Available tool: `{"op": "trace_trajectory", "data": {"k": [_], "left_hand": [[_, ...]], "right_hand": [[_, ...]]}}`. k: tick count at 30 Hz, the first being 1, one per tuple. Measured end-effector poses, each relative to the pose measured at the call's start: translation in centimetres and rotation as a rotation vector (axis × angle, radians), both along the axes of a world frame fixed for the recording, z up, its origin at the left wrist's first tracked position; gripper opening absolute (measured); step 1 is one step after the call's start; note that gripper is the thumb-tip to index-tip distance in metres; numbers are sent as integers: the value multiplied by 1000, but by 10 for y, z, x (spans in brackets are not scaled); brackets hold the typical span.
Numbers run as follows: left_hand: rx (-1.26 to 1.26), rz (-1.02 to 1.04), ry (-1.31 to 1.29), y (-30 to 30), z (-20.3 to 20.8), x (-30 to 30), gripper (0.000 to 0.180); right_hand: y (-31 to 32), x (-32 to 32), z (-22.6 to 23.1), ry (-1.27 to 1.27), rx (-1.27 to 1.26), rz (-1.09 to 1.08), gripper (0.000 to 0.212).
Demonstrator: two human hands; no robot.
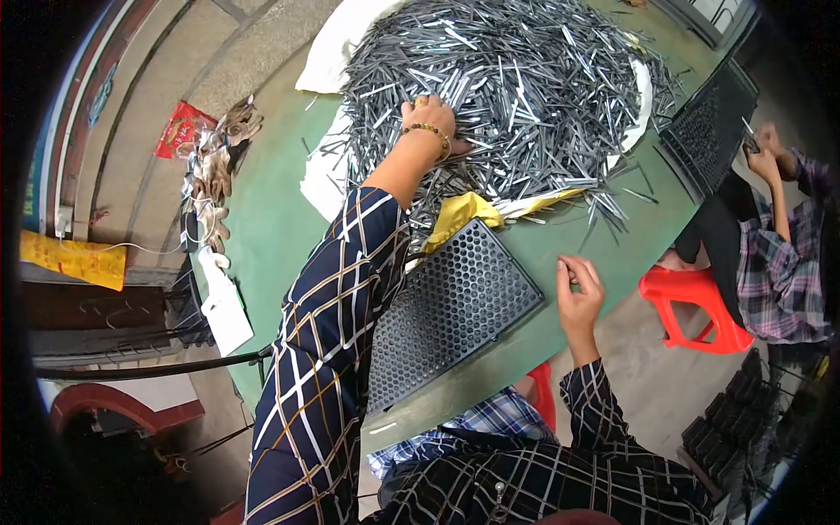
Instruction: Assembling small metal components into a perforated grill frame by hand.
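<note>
My left hand [430, 121], with a ring and a beaded bracelet, reaches into a large heap of thin grey and black sticks [542, 96]. Its fingers bend down among the sticks; the fingertips are hidden, so any grip on them does not show. Over the table's near side hangs my right hand [580, 302], thumb and fingers drawn together, with nothing visible between them. Between my arms lies a black rectangular tray [464, 293] covered with rows of round holes. My left sleeve covers part of its left side.
White and yellow sacking [459, 214] lies under the heap on the green table [271, 201]. Gloves [214, 171] line the left edge. At right, a person [779, 254] holds a small tool near another black tray [713, 127] and a red stool [687, 306].
</note>
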State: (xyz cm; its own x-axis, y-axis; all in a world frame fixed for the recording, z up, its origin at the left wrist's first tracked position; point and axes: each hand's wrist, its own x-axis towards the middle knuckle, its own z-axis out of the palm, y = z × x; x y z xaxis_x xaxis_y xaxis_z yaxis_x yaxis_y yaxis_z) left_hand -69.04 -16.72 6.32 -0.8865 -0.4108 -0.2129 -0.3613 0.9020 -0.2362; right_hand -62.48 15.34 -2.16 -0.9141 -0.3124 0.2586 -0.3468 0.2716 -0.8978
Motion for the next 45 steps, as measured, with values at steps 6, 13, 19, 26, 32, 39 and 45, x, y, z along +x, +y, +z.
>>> {"op": "trace_trajectory", "data": {"k": [6, 13, 19, 26, 32, 39, 45], "left_hand": [[-3, -1, 217, -2, -7, 4, 80], [-20, 47, 378, -11, -10, -19, 93], [28, 98, 250, -12, 0, -33, 93], [137, 179, 338, -13, -17, -32, 94], [204, 149, 449, -18, -16, -31, 94], [116, 85, 356, -14, -12, -26, 87], [53, 111, 248, -13, -4, -29, 85]], "right_hand": [[2, -1, -2, -4, 14, -9, 10], [-2, 1, 0, 6, 13, 6, 10], [-2, 1, 2, 23, 8, -2, 9], [-1, 0, 2, 55, 37, 5, 9], [-3, 0, 3, 35, 44, 9, 9], [-3, 0, 4, 50, 58, 8, 9], [-3, 1, 3, 32, 59, 7, 9]]}}
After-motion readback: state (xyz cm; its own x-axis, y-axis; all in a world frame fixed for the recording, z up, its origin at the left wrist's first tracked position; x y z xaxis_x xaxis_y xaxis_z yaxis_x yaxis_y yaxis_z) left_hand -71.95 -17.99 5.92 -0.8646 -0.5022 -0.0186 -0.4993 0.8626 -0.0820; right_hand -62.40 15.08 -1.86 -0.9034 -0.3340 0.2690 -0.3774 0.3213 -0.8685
